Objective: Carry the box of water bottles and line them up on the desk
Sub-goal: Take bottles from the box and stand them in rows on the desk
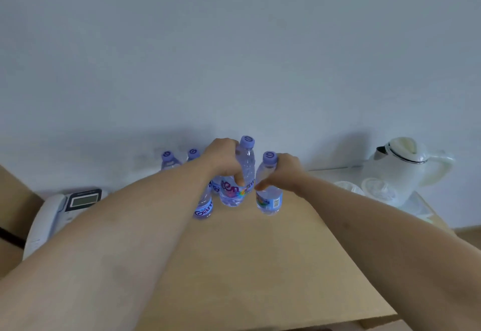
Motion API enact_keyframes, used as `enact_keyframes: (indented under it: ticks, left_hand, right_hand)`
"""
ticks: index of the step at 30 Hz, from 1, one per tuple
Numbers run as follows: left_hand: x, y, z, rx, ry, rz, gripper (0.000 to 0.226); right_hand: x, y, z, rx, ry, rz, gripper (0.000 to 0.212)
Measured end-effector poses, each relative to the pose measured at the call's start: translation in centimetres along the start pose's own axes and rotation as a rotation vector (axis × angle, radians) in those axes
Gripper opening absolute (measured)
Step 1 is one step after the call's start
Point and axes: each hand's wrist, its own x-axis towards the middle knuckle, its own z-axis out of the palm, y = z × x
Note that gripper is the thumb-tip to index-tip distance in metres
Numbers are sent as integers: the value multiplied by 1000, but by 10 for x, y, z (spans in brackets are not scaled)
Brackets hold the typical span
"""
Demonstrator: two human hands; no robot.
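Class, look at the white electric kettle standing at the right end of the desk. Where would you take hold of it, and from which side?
Take the white electric kettle by its looped handle, coming in from the right. It stands upright with its spout turned left and the handle curving out on the right, open to a hand's grip; the rounded body looks too wide and smooth to hold securely.

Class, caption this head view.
Each hand grips a water bottle upright over the desk.
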Motion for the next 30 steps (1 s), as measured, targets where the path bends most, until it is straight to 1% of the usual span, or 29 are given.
enact_keyframes:
  ticks: [3, 6, 9, 11, 13, 16, 19, 22, 25, 28, 30]
  left_hand:
    - [4, -13, 12, -12, -7, -32, 79]
    - [8, -23, 24, 18, -30, -71, 75]
    - [12, -32, 31, 63, -45, -114, 64]
    - [14, -37, 33, 86, -36, -135, 54]
    - [17, -41, 36, 113, -16, -142, 51]
    - [21, -43, 37, 147, 5, -111, 54]
    - [25, -43, 34, 172, -19, -83, 59]
    - [27, -43, 33, 180, -48, -77, 60]
    - [26, -42, 35, 191, -79, -61, 63]
    - [25, -42, 36, 186, -97, -51, 64]
    - [25, -42, 37, 166, -86, -34, 64]
  right_hand:
    - [11, 1, 16, -42, -54, -25, 57]
    - [20, 1, 31, -74, -99, -37, 58]
    - [31, 0, 42, -43, -127, -28, 48]
    - [36, 0, 48, -11, -135, -11, 46]
    - [40, -1, 51, 11, -147, 5, 46]
    - [46, 2, 54, 53, -142, 32, 44]
    - [51, 2, 55, 72, -123, 56, 49]
    - [52, 0, 54, 83, -119, 61, 47]
    - [51, 2, 55, 96, -111, 60, 51]
    - [48, 3, 55, 108, -108, 54, 54]
    - [48, 3, 55, 119, -107, 58, 53]
